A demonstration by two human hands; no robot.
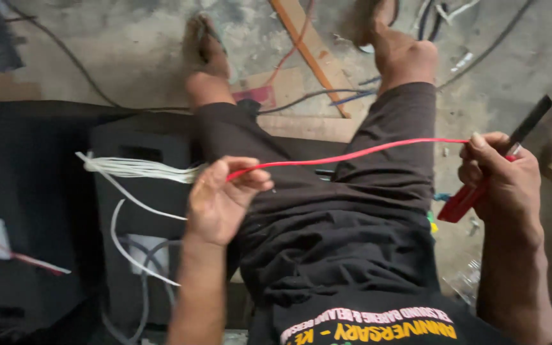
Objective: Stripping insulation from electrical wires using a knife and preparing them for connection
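The thin red plastic-coated wire (352, 153) runs taut between the two hands, across the lap of the seated person in black shorts (327, 217). The left hand (218, 201) pinches one end of it between thumb and fingertips, the other fingers curled in. Just to the outer side of that hand lies a bundle of thin white wires (135, 168), and it is hard to tell whether the hand holds them too or they merely pass behind it. The right hand (503, 182) is closed around the other end of the red wire together with a hand tool with red handles and a dark blade or jaw (480, 185); the tool's working end juts up beyond the knuckles and is blurred, so its kind is unclear. Judging by how things lie, the wire is stretched out but no bared copper shows, so any stripping or cutting looks not yet done. Below the left hand, loose white and grey cables (132, 255) hang against a black box (135, 217), partly cut off.
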